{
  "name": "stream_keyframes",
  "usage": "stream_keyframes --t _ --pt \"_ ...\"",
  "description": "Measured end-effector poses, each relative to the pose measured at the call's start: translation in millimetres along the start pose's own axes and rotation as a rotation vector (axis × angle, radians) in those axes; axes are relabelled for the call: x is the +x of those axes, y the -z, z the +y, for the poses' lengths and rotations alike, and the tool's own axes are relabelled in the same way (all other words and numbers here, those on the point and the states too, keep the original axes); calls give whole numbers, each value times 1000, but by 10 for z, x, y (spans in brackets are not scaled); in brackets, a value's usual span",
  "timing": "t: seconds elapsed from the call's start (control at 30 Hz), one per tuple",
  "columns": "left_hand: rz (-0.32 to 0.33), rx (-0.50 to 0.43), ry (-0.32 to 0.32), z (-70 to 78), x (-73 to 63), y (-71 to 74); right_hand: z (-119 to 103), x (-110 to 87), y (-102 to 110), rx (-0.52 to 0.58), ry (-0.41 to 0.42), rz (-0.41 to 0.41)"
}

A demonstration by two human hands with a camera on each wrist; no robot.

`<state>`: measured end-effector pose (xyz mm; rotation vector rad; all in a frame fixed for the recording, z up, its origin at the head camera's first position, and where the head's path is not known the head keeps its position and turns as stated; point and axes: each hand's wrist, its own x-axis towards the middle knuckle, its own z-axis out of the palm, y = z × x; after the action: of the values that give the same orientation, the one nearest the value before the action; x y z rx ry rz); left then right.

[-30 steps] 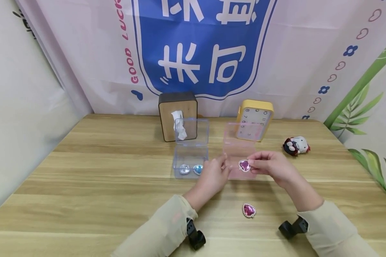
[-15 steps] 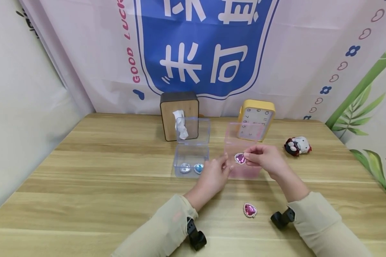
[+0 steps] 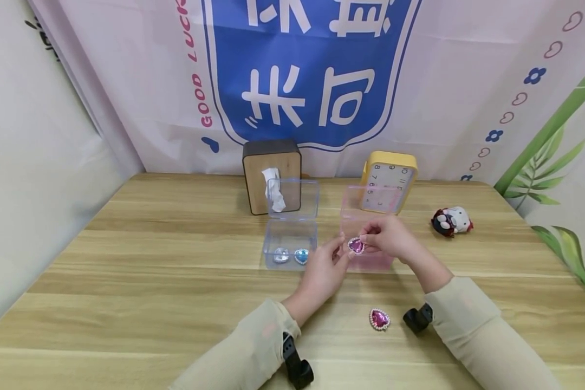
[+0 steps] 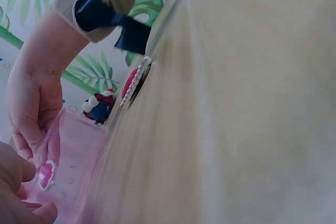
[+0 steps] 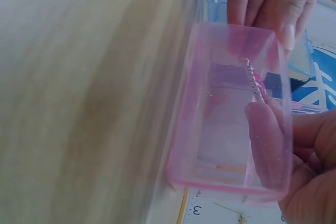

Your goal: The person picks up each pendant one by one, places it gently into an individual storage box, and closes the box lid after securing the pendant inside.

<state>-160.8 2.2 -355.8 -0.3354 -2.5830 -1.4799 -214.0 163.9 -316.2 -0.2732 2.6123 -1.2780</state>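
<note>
My right hand (image 3: 390, 238) pinches a purple heart-shaped gem (image 3: 356, 246) with a beaded silver rim. The gem hangs inside the open pink plastic box (image 3: 377, 264), close to its left wall; the right wrist view shows the fingers reaching in over the rim. At that left wall my left hand (image 3: 323, 269) grips the box, its thumb (image 5: 288, 36) at the rim. Left of it stands an open clear blue box (image 3: 267, 244) holding a clear gem (image 3: 280, 255) and a blue gem (image 3: 301, 256). Another pink heart gem (image 3: 379, 319) lies on the table in front.
Behind the blue box stands a wood-faced tissue box (image 3: 254, 189). A yellow clock (image 3: 392, 158) is behind the pink lid (image 3: 351, 201). A small plush doll (image 3: 452, 221) lies to the right on the wooden table (image 3: 151, 281). A printed curtain hangs at the back.
My right hand has moved left with the purple gem, over the pink box toward its left wall. My left hand has stayed at the box.
</note>
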Motion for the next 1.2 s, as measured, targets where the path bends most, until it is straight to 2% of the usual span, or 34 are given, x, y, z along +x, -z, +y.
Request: stream_keyframes --t 0.13,0.33,0.5,0.9,1.07,1.2 --pt "28 -50 10 -4 -10 -27 4 32 -14 1 -7 -14" --pt "65 -97 -22 -7 -11 -44 -11 58 -13 -44 8 -21" --pt "57 -120 -11 -16 1 -54 -15 68 -17 -105 23 -26" --pt "52 -85 -6 -56 -5 -67 -66 19 -50 -234 -3 55" --pt "51 -87 -3 -51 -19 -61 -78 -21 -15 -321 9 111" --pt "53 -90 -9 -40 -28 -49 -105 -82 50 -328 33 130"
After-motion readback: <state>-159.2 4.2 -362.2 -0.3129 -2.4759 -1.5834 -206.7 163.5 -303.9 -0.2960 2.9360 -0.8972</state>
